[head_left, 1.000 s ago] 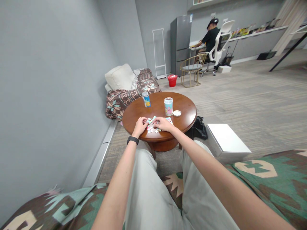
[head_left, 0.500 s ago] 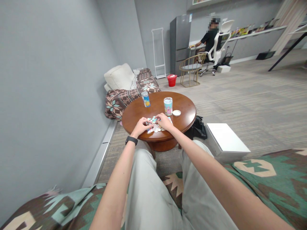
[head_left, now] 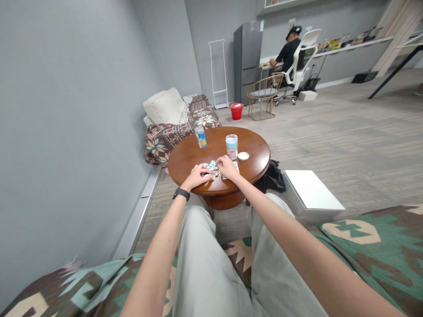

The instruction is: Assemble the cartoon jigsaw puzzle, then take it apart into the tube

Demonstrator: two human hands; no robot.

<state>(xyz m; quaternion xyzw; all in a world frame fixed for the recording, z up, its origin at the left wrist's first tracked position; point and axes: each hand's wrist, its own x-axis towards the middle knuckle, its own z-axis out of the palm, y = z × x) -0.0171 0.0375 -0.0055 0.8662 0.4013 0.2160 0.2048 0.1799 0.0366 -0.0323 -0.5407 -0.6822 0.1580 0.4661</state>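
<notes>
While left hand point(head_left: 199, 175) partly covers puzzle pieces point(head_left: 212, 165), right hand point(head_left: 226, 167) flanks them.

Small puzzle pieces point(head_left: 212, 165), in a heap.
I see them white and light-blue, lying on the bench point(head_left: 185, 155) near side.

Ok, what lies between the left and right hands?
Loose jigsaw pieces lie on the table between left hand and right hand, in the head view.
</notes>
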